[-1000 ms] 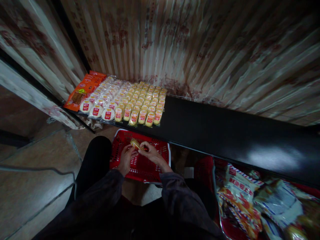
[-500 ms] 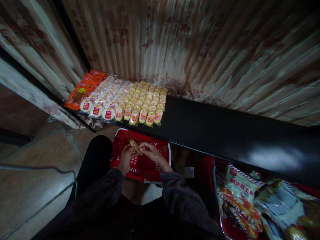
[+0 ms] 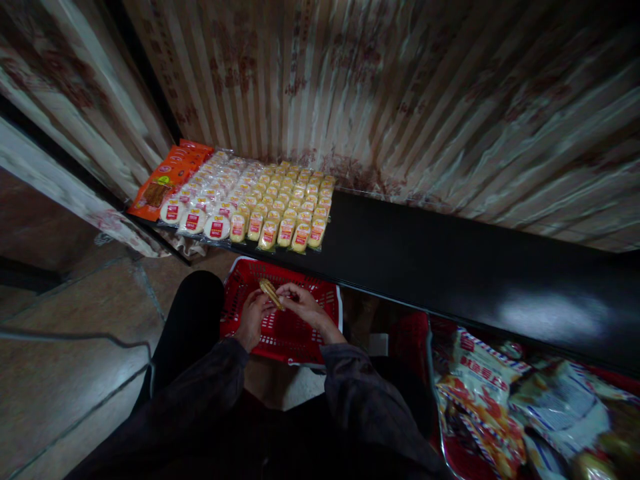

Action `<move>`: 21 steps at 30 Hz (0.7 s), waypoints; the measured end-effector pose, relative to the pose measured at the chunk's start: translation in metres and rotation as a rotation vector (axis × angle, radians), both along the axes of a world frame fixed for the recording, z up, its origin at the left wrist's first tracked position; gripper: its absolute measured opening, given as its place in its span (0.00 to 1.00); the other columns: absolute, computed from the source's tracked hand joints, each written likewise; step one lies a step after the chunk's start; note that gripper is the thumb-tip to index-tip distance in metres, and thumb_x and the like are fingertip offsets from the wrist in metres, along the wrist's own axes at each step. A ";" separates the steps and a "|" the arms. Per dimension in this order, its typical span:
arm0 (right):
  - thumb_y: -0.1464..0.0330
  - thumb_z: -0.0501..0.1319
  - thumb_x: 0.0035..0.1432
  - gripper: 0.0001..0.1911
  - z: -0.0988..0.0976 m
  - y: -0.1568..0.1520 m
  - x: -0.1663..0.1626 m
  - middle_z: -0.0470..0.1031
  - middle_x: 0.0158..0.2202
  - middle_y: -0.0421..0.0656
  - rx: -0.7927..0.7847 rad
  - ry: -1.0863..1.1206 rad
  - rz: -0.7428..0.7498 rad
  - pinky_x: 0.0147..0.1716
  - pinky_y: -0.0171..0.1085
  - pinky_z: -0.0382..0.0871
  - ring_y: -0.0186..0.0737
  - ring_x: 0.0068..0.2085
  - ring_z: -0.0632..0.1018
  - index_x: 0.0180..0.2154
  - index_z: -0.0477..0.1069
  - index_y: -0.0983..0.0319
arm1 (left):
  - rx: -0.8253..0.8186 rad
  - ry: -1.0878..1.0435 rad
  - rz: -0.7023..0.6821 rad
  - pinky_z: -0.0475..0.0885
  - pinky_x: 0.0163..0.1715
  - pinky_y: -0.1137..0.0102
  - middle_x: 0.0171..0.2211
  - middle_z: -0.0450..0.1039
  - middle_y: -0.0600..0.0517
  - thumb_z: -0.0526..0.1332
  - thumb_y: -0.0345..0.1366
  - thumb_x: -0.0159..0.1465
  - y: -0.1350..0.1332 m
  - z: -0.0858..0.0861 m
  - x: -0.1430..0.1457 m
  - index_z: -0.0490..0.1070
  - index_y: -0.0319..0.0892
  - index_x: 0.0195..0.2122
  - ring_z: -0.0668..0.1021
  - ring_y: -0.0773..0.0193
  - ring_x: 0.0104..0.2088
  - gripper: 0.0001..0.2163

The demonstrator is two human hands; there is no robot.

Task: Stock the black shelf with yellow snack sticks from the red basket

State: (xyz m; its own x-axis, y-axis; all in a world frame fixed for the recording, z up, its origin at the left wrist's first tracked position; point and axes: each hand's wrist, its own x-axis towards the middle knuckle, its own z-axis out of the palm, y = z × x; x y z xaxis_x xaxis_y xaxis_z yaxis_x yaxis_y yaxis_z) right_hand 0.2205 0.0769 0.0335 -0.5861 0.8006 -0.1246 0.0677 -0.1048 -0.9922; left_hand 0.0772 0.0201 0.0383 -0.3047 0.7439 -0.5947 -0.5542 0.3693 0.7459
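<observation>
Between my two hands is a small, long golden-brown snack piece (image 3: 271, 292), tilted, with a pale stripe along it. I cannot make out its exact kind or whether it is wrapped. My left hand (image 3: 254, 317) has its fingers closed on its lower left side. On its right end, my right hand (image 3: 301, 305) pinches with thumb and fingers. Both hands are above a red plastic basket (image 3: 293, 343) with slotted sides and a white rim; only its red slotted inside shows around them.
A black shelf (image 3: 430, 257) runs behind the basket. On its left lie rows of yellow wrapped cakes (image 3: 285, 207), round white wrapped cakes (image 3: 217, 225) and orange packets (image 3: 170, 177). At lower right, a second red basket (image 3: 434, 393) holds snack bags (image 3: 480, 380). A striped curtain (image 3: 320, 87) hangs behind.
Almost nothing differs. Both hands keep their hold on the snack piece over the basket, with only a very slight shift of the fingers and the piece.
</observation>
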 end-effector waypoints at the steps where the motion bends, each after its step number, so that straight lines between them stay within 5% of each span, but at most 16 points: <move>1: 0.53 0.66 0.51 0.18 -0.001 0.000 0.000 0.76 0.37 0.40 0.001 -0.001 -0.001 0.45 0.40 0.68 0.39 0.40 0.76 0.38 0.73 0.60 | 0.001 0.001 0.004 0.72 0.37 0.68 0.30 0.76 0.52 0.69 0.40 0.47 0.000 0.000 0.000 0.68 0.40 0.37 0.78 0.65 0.29 0.18; 21: 0.54 0.66 0.51 0.20 -0.003 0.000 0.001 0.77 0.37 0.42 -0.103 0.026 -0.023 0.42 0.38 0.67 0.39 0.39 0.76 0.41 0.73 0.60 | -0.031 -0.080 0.075 0.71 0.32 0.72 0.24 0.75 0.54 0.59 0.25 0.46 -0.001 -0.001 0.000 0.71 0.39 0.34 0.76 0.68 0.25 0.13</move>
